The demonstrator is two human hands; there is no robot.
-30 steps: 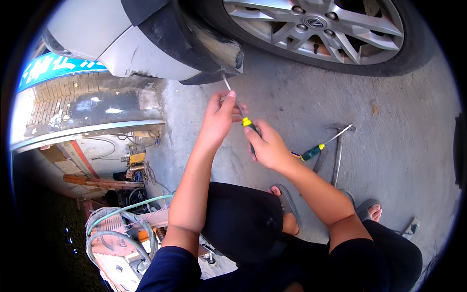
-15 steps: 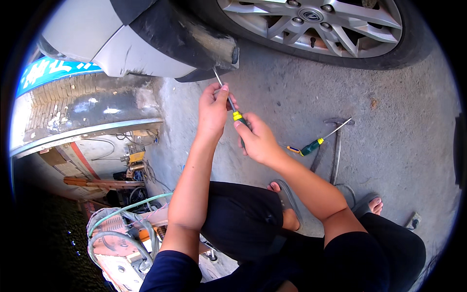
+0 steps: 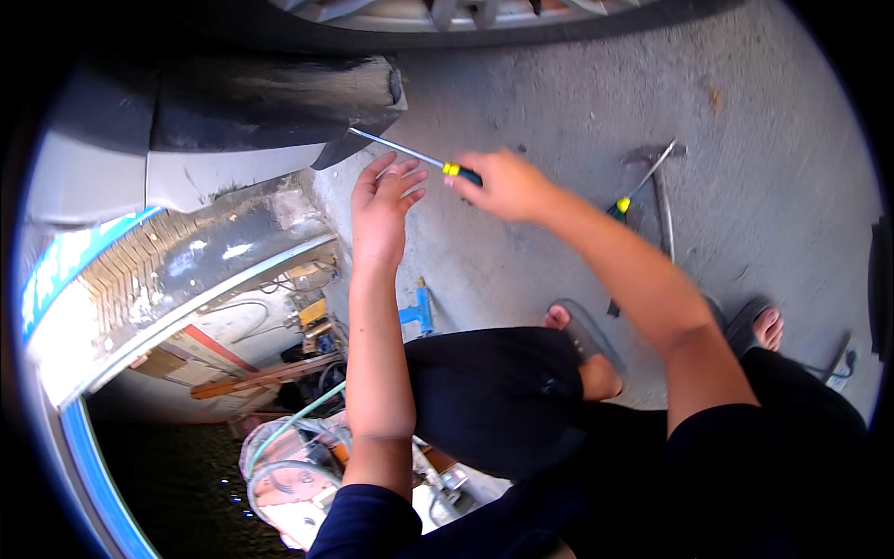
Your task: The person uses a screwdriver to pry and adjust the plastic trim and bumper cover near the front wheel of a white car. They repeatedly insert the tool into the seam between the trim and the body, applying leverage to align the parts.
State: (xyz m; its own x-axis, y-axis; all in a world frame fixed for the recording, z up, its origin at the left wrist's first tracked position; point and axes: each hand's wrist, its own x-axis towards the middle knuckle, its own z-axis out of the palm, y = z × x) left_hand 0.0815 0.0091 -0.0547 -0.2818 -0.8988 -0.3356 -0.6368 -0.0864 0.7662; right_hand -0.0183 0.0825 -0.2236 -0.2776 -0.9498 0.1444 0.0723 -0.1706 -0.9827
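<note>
A screwdriver point(image 3: 410, 152) with a green and yellow handle and a long metal shaft is gripped by its handle in my right hand point(image 3: 507, 186). Its tip meets the lower edge of the car's bumper point(image 3: 279, 107), near the scraped dark corner. My left hand point(image 3: 384, 200) hangs just below the shaft, fingers apart and curved, holding nothing. Whether its fingertips brush the shaft I cannot tell.
On the concrete floor to the right lie a second screwdriver point(image 3: 641, 179) and a hammer point(image 3: 664, 210), partly behind my right forearm. A car wheel point(image 3: 521, 33) stands at the top. A blue tool point(image 3: 419, 307) and a machine with coiled hoses point(image 3: 293, 466) are at lower left.
My left hand has let go of the screwdriver shaft and opened. My right hand has swung the handle up and right, so the shaft lies flatter. The view has shifted; the blue tool now shows.
</note>
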